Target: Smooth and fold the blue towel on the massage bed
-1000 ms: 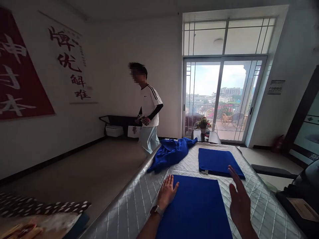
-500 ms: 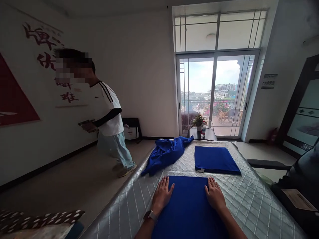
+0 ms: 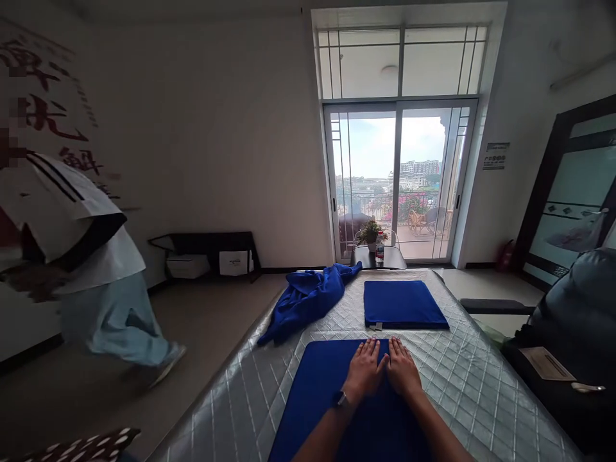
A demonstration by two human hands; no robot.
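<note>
A folded blue cloth [image 3: 312, 385] lies flat in front of me on the silver quilted cover [image 3: 481, 378]. My left hand [image 3: 366, 369] presses flat on its far right part, fingers stretched out, with a watch on the wrist. Close beside it, my right hand [image 3: 402, 369] lies flat along the far right edge of the same cloth, its thumb near the left one. Beyond my hands rests a second blue folded piece [image 3: 404, 303] with a small white tag. A crumpled blue cloth [image 3: 308, 298] lies to its left.
A person [image 3: 91, 256] walks on the left beside the table. At the far end stand a potted plant [image 3: 370, 234] and a water bottle [image 3: 380, 249] on a small dark table. A dark leather chair [image 3: 577, 321] is at the right. A spotted fabric [image 3: 91, 446] sits lower left.
My left hand has slid right across the cloth until it is beside my right hand. The person has walked further left. My view has turned slightly right.
</note>
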